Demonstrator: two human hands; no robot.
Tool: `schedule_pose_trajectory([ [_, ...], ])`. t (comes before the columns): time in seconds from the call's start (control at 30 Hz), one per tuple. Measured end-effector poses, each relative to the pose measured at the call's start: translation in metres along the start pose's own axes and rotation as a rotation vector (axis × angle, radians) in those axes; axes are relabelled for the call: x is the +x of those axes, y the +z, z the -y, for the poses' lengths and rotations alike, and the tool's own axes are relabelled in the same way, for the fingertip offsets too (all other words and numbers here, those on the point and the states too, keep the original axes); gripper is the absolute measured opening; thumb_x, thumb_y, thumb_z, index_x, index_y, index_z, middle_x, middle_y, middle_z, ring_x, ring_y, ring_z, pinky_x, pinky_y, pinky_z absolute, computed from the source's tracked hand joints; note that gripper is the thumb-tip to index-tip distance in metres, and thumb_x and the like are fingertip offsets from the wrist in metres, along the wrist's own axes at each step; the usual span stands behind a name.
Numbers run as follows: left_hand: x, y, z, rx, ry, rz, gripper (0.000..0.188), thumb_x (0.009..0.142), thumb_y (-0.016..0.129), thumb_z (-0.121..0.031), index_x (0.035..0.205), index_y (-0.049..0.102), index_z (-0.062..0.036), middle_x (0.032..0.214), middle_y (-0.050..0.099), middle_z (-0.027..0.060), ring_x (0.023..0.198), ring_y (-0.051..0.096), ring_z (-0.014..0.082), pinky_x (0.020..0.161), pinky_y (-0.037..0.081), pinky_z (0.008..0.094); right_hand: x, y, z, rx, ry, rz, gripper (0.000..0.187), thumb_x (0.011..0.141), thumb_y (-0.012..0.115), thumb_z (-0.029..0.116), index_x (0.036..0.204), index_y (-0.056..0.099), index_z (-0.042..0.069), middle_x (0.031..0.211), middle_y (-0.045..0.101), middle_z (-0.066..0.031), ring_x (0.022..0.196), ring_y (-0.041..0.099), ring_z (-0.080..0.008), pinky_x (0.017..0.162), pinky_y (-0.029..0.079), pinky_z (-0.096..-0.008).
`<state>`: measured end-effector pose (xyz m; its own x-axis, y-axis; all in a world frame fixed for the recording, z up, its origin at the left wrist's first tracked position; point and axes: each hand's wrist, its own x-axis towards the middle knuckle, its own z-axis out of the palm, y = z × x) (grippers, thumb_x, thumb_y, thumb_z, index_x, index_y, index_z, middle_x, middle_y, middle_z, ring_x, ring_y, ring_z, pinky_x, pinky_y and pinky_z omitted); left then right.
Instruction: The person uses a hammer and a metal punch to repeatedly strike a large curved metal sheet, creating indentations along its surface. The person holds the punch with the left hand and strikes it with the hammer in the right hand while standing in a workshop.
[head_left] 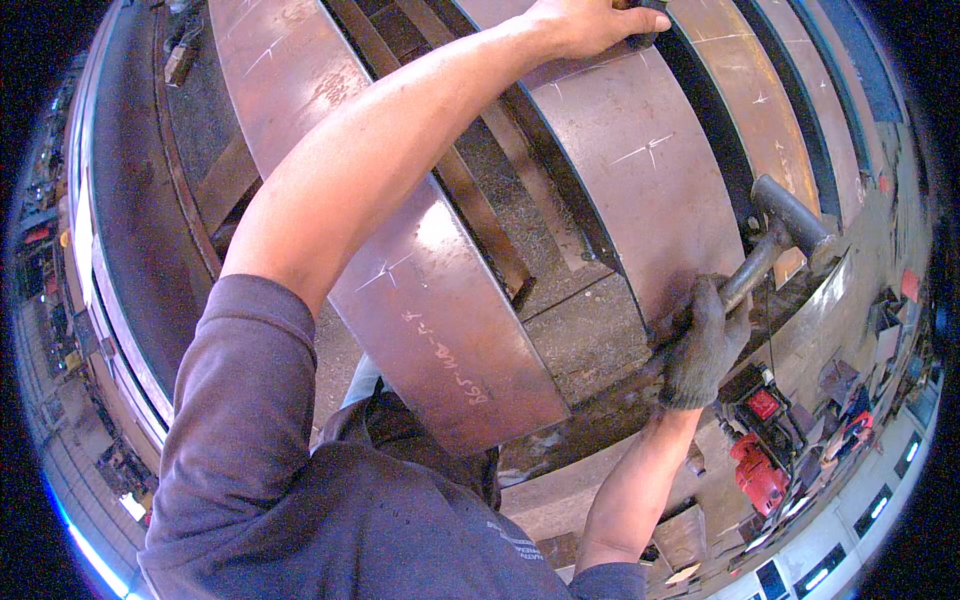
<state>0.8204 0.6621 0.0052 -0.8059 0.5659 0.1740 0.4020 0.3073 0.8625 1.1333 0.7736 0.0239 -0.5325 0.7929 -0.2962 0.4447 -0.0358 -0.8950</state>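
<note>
1. While leaning in over the steel, dark short-sleeved shirt (380,520) right up close, filling most of the lower edge, small pale print on the chest.
2. Left arm (390,150) bare from the sleeve down, stretched up and across the closest plate.
3. Right hand (705,345) in a grey knit glove, down by the lower end of the middle plate. Fingers wrapped snugly round a handle.
4. On that handle, a hammer (772,243): dark metal look, slanting up and right out of the glove, head out past the middle plate's lower right side. Touching the steel or just above it? Can't tell.
5. Left hand (580,25) ungloved, way up at the top edge, partly cut off. Thumb over something small and dark; can't tell for sure about a grip, fingers being half hidden.
6. Closest curved plate (450,340) running under the left arm, brownish, with pale scrawl and cross marks.
7. Middle curved plate (660,200) just beyond, also cross-marked.
8. Narrower strips (760,110) further right, one with yellowish rust along an edge. Dark gaps in between.
9. Straight bars (548,195) lower down, showing through the gap between the two wide plates.
10. Way off lower right: red machine (762,475) on the floor, then a pale wall (840,540) with dark panes.
</note>
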Motion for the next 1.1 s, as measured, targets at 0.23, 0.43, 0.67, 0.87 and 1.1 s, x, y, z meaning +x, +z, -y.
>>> schedule_pose_trajectory([
  [0.23, -0.003, 0.001, -0.003, -0.073, -0.026, 0.024, 0.045, 0.094, 0.073, -0.036, 0.113, 0.065, 0.0038, 0.099, 0.075, 0.0202, 0.093, 0.073, 0.0281, 0.085, 0.055, 0.0411, 0.007, -0.005, -0.01, -0.052, -0.044, 0.019, 0.013, 0.094, 0.067, 0.015, 0.1, 0.058, 0.008, 0.065, 0.051, 0.0019, 0.048, 0.046, -0.0093, 0.044, 0.037, -0.0258],
  [0.43, -0.001, 0.001, 0.002, -0.008, 0.001, 0.013, 0.047, 0.093, 0.073, -0.038, 0.114, 0.065, 0.0029, 0.1, 0.075, 0.0214, 0.096, 0.073, 0.0318, 0.086, 0.055, 0.0423, 0.003, -0.004, -0.002, -0.015, -0.012, 0.05, 0.011, 0.094, 0.066, 0.014, 0.099, 0.057, 0.008, 0.064, 0.05, 0.0026, 0.047, 0.045, -0.009, 0.042, 0.036, -0.0259],
  [0.67, 0.0, 0.006, 0.007, 0.024, 0.05, -0.028, 0.048, 0.093, 0.073, -0.039, 0.114, 0.064, 0.0026, 0.102, 0.075, 0.022, 0.1, 0.072, 0.0333, 0.088, 0.054, 0.0425, 0.003, -0.003, -0.005, -0.053, -0.089, 0.024, 0.01, 0.094, 0.063, 0.013, 0.097, 0.055, 0.008, 0.064, 0.049, 0.0028, 0.047, 0.044, -0.0086, 0.042, 0.036, -0.026],
  [0.87, -0.004, 0.004, 0.005, -0.109, 0.043, 0.016, 0.045, 0.093, 0.074, -0.036, 0.114, 0.064, 0.0026, 0.099, 0.075, 0.0204, 0.094, 0.074, 0.03, 0.084, 0.056, 0.0416, 0.003, -0.002, -0.002, -0.027, -0.094, 0.073, 0.012, 0.092, 0.065, 0.015, 0.094, 0.054, 0.008, 0.063, 0.048, 0.0016, 0.046, 0.043, -0.0092, 0.041, 0.035, -0.0268],
  [1.1, -0.002, 0.004, 0.002, 0.001, 0.01, -0.063, 0.048, 0.088, 0.078, -0.038, 0.105, 0.067, 0.0054, 0.093, 0.076, 0.0214, 0.088, 0.074, 0.0283, 0.081, 0.056, 0.0405, 0.002, 0.001, 0.003, -0.102, -0.094, 0.023, 0.012, 0.092, 0.065, 0.015, 0.092, 0.055, 0.009, 0.065, 0.049, 0.0023, 0.051, 0.045, -0.0082, 0.047, 0.037, -0.0255],
])
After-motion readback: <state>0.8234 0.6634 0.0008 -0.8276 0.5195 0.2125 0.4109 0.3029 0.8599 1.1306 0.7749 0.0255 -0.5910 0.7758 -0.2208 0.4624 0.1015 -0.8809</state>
